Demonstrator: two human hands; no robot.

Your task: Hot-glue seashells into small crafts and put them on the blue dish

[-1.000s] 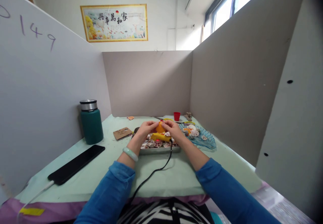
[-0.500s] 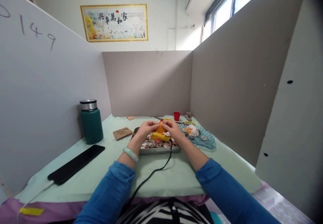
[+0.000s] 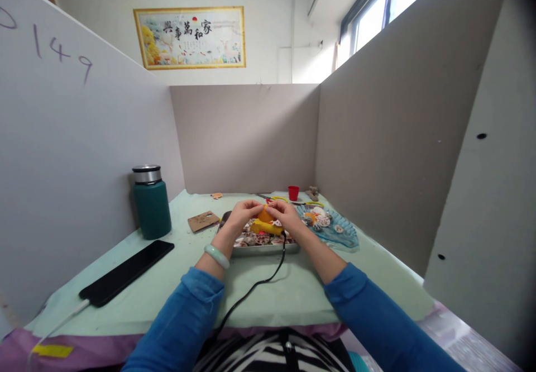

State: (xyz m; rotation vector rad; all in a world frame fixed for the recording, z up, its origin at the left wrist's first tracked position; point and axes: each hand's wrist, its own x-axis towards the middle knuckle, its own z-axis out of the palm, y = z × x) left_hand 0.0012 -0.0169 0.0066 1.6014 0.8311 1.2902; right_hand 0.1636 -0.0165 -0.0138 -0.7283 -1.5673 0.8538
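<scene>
Both hands pinch a small orange piece [image 3: 265, 214], perhaps a shell, above a metal tray [image 3: 247, 252]. My left hand [image 3: 246, 213] grips its left side, and my right hand [image 3: 286, 214] grips its right side with bent fingers. Just below lies a yellow glue gun [image 3: 268, 227] with a black cord [image 3: 251, 290] running toward the table's front edge. Under it the tray is filled with brown and white seashells [image 3: 262, 238]. The fingers cover part of the orange piece, so its exact kind is unclear.
At right sits a blue shell-shaped dish [image 3: 345, 238] with several seashells. Behind are yellow-handled pliers [image 3: 314, 204] and a red cup [image 3: 293, 193]. A brown card [image 3: 203, 222], a green bottle [image 3: 152, 204] and a black phone [image 3: 125, 274] lie left. Partitions enclose three sides.
My fingers have shifted slightly on the orange piece, with the right fingertips a little further left. Everything else stays in place.
</scene>
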